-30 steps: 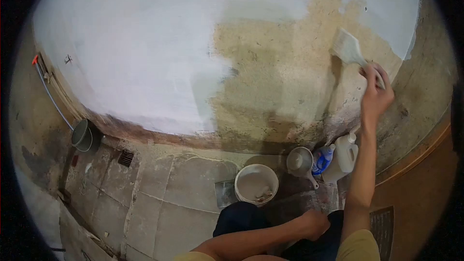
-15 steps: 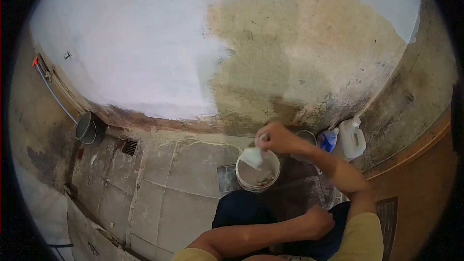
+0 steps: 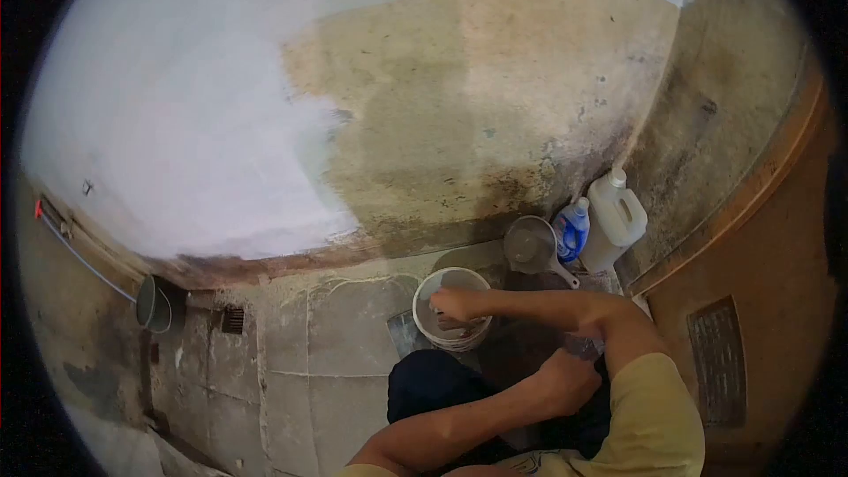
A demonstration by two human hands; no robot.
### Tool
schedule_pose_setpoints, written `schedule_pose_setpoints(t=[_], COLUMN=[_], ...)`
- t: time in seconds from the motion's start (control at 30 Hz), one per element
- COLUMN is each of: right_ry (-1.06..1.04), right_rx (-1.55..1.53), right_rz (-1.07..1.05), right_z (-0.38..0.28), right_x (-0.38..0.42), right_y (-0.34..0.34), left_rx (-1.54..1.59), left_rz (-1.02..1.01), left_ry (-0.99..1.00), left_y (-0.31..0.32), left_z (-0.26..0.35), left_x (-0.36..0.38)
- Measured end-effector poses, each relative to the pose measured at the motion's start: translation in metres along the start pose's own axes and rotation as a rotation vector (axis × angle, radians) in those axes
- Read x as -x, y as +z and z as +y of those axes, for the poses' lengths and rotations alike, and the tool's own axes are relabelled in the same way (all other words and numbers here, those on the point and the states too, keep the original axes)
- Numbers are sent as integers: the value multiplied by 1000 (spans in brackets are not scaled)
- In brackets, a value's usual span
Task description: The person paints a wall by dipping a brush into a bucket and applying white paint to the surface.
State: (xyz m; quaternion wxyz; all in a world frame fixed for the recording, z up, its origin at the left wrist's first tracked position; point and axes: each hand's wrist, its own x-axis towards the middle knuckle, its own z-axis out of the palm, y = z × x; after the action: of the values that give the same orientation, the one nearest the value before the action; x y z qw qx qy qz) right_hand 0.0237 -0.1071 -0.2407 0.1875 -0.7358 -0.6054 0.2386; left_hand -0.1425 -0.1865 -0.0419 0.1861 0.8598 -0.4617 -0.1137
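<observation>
My right hand [image 3: 455, 306] is closed and reaches down into the mouth of a white bucket [image 3: 484, 281]. It grips a paintbrush, whose pale, wide bristle end showed a moment earlier and is now mostly hidden by the hand and the bucket's inside. Near my right knee my left hand [image 3: 570, 382] is curled into a fist, with nothing visible in it. A flat grey plate [image 3: 401, 333] lies on the floor against the bucket's left side. Ahead, the wall [image 3: 406, 132] is part white paint and part bare, stained plaster.
A grey long-handled pan [image 3: 530, 246], a blue bottle [image 3: 572, 230] and a white jug [image 3: 617, 223] stand in the right corner. A dark bucket [image 3: 155, 305] and a floor drain [image 3: 232, 320] are at the left. A blue hose [image 3: 88, 262] runs down the left wall.
My right hand has moved down into the white bucket with the paintbrush. The view has turned to the right; my left fist stays near the knee.
</observation>
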Motion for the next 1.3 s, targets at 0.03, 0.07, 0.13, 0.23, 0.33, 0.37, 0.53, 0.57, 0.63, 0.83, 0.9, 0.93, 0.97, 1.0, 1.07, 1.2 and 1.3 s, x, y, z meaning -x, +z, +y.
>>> schedule_pose_setpoints(t=[0.03,0.07,0.13,0.23,0.33,0.37,0.53,0.57,0.63,0.83,0.9,0.93,0.97,1.0,1.07,1.2,1.3], right_ry=[-59,-120,21,-136,-110,-97,-201,-156,-113,-4,47,44,-195,-445,-25,-166,234], right_rx=[-21,-43,3,-48,-132,-144,-104,-41,25,99,131,146,25,-83,-89,-116,-195], right_rz=[71,139,-18,263,214,230,151,85,15,-154,-246,-245,14,270,95,369,176], right_z=[-5,-10,-3,12,28,17,10,7,6,10,5,15,36,52,44,48,37], right_x=[3,3,-10,-7,-11,-4,1,0,1,-2,-1,1,4,0,-6,5,12], right_y=[-6,-13,-14,-10,-5,-14,-44,-44,-38,6,4,12,28,32,23,-11,-42], left_rx=[0,0,22,-66,-34,-70,-12,13,9,-39,-26,-66,-120,-160,-79,-35,12], left_rz=[-14,-63,-125,-115,-63,11,-101,-80,-83,-168,-194,-188,-180,-162,-133,60,-61], left_ry=[7,-13,-40,-49,-60,-35,-85,-66,-82,-112,-133,-124,-115,-122,-150,4,-78], left_y=[-2,-4,-8,-6,1,5,8,10,11,18,20,24,26,30,34,7,18], left_z=[1,3,3,5,4,3,3,2,0,-3,-1,2,2,3,-1,-10,-13], left_x=[0,-2,-3,-3,0,1,-5,-6,-8,-17,-19,-19,-19,-19,-20,-5,-13])
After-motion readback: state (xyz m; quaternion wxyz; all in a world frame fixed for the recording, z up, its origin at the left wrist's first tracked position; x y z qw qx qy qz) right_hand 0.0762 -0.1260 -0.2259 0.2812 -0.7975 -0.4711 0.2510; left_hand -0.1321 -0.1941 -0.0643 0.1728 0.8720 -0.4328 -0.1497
